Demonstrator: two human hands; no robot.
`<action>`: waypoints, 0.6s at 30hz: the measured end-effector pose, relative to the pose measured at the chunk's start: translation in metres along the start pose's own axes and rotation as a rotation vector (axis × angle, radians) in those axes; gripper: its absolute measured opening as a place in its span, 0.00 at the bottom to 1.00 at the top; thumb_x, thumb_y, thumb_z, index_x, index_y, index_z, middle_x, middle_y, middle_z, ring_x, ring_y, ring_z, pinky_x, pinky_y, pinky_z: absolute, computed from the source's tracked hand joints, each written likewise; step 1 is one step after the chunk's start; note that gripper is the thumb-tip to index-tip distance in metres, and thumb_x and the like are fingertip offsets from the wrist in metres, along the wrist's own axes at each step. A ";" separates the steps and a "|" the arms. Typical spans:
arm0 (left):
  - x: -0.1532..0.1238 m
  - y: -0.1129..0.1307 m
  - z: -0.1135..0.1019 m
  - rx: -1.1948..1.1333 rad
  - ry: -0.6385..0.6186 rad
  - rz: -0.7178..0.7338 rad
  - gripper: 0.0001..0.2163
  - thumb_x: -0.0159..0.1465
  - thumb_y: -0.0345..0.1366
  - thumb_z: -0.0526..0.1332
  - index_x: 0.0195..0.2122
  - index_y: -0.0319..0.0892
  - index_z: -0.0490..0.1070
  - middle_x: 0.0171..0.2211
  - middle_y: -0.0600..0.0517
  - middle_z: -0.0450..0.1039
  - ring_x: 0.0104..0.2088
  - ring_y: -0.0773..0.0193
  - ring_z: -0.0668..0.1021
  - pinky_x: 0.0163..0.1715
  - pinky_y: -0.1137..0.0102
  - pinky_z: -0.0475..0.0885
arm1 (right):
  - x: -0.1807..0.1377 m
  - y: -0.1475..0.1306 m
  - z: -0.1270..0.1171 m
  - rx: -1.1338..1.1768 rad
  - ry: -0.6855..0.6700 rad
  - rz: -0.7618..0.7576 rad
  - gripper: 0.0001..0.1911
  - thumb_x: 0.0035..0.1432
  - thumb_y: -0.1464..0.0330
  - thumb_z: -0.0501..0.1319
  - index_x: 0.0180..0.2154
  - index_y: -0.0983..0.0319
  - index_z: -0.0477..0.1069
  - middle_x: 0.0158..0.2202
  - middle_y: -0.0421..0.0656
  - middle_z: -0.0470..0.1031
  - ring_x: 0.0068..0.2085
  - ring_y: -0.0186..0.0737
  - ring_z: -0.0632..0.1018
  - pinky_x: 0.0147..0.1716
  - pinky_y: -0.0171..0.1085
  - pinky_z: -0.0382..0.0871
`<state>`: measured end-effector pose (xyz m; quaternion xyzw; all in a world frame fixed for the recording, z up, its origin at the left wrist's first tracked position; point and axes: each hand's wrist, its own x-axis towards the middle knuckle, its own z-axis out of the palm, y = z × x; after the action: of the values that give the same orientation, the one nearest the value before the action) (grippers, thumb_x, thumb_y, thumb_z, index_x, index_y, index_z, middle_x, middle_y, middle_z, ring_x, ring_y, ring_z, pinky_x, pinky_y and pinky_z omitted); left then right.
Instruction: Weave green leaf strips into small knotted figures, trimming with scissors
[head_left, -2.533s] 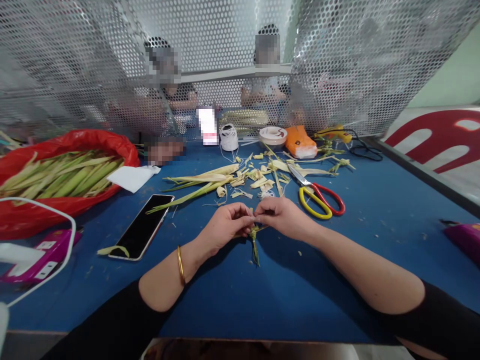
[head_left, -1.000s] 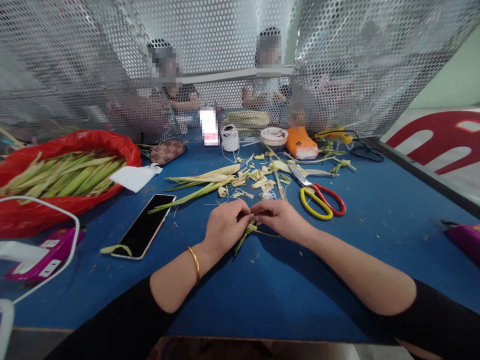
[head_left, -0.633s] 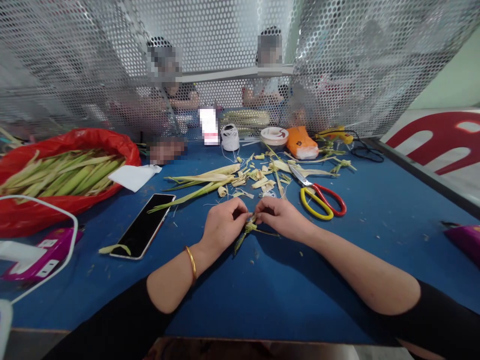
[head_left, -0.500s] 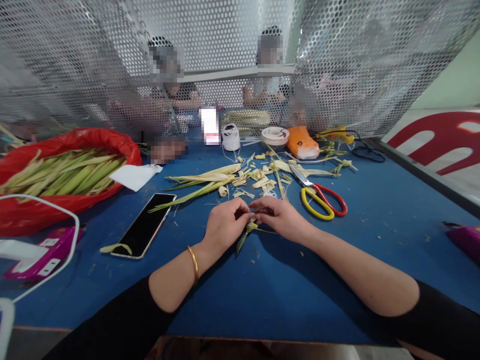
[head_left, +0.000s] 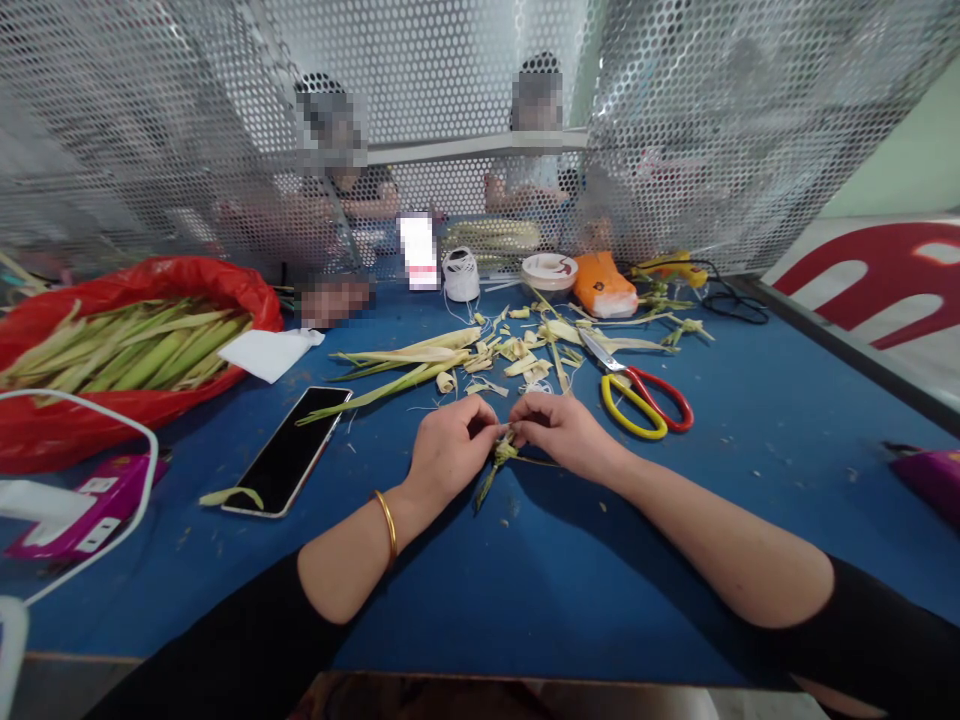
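At the middle of the blue table, my left hand (head_left: 459,440) and my right hand (head_left: 559,432) meet with pinched fingers over a small knotted piece of green husk (head_left: 504,455). Both hands grip it near its top; its darker leafy end points down toward me. A thin stem sticks out to the right beneath my right hand. The fingertips partly hide the piece, and I cannot make out any thread between them. Just beyond my hands lie husk scraps (head_left: 517,355) and long husk strips (head_left: 409,360). To the right rest scissors (head_left: 636,400) with one yellow and one red handle.
A red bag (head_left: 259,285) of husks stands at left, near a phone (head_left: 289,450) and a purple power strip (head_left: 112,510). Toward the perforated metal screen (head_left: 450,60) are white string (head_left: 460,275), a tape roll (head_left: 550,272), an orange packet (head_left: 604,285) and a yellow glue gun (head_left: 671,268).
My right hand has shifted slightly to the right, widening the gap between the hands. The husk piece has turned a little. My left hand stays nearly in place.
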<state>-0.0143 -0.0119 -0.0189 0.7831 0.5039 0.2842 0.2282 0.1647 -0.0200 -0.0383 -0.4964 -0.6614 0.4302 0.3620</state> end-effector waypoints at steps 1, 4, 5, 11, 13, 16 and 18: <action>0.000 0.001 0.000 -0.001 0.000 -0.001 0.05 0.58 0.35 0.63 0.26 0.43 0.70 0.25 0.55 0.75 0.28 0.66 0.74 0.30 0.72 0.63 | 0.000 0.000 0.000 0.001 0.001 0.004 0.04 0.52 0.73 0.57 0.28 0.60 0.69 0.24 0.37 0.74 0.29 0.37 0.77 0.31 0.35 0.68; 0.000 0.002 -0.001 -0.005 0.001 -0.001 0.05 0.57 0.35 0.63 0.26 0.43 0.70 0.25 0.56 0.74 0.28 0.66 0.74 0.30 0.72 0.63 | 0.000 -0.001 -0.001 0.017 -0.001 0.022 0.04 0.51 0.73 0.57 0.28 0.60 0.69 0.24 0.38 0.74 0.29 0.37 0.76 0.31 0.35 0.68; 0.000 0.002 -0.001 -0.010 0.001 -0.002 0.05 0.57 0.35 0.63 0.26 0.43 0.70 0.25 0.56 0.74 0.28 0.67 0.73 0.30 0.72 0.63 | 0.000 -0.003 -0.002 0.023 -0.007 0.030 0.04 0.51 0.74 0.57 0.28 0.60 0.69 0.24 0.38 0.74 0.29 0.37 0.77 0.31 0.35 0.68; 0.002 -0.007 -0.001 -0.134 -0.059 -0.060 0.06 0.57 0.37 0.63 0.26 0.43 0.70 0.25 0.55 0.74 0.26 0.67 0.74 0.29 0.72 0.64 | -0.002 -0.011 -0.010 -0.166 -0.068 -0.114 0.10 0.48 0.80 0.56 0.26 0.61 0.71 0.27 0.39 0.71 0.30 0.36 0.74 0.33 0.36 0.67; 0.004 -0.010 -0.003 -0.138 -0.055 -0.098 0.06 0.57 0.37 0.63 0.26 0.43 0.70 0.25 0.55 0.74 0.26 0.66 0.74 0.29 0.71 0.64 | -0.003 -0.012 -0.014 -0.256 -0.103 -0.211 0.12 0.48 0.81 0.56 0.26 0.61 0.72 0.29 0.40 0.71 0.33 0.36 0.74 0.35 0.35 0.67; 0.007 -0.010 -0.006 -0.034 -0.019 -0.150 0.05 0.56 0.36 0.63 0.25 0.43 0.71 0.25 0.54 0.74 0.27 0.66 0.73 0.29 0.71 0.64 | -0.004 -0.013 -0.019 -0.361 -0.170 -0.293 0.12 0.50 0.82 0.56 0.26 0.61 0.73 0.34 0.42 0.71 0.35 0.36 0.73 0.37 0.36 0.66; 0.009 -0.009 -0.008 0.046 -0.005 -0.182 0.05 0.55 0.35 0.64 0.24 0.43 0.71 0.25 0.54 0.74 0.27 0.65 0.73 0.30 0.70 0.63 | -0.005 -0.016 -0.022 -0.409 -0.194 -0.320 0.12 0.51 0.82 0.56 0.27 0.62 0.73 0.37 0.43 0.70 0.36 0.36 0.73 0.37 0.36 0.66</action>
<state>-0.0225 0.0001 -0.0165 0.7397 0.5788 0.2488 0.2364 0.1806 -0.0226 -0.0159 -0.4048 -0.8362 0.2704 0.2526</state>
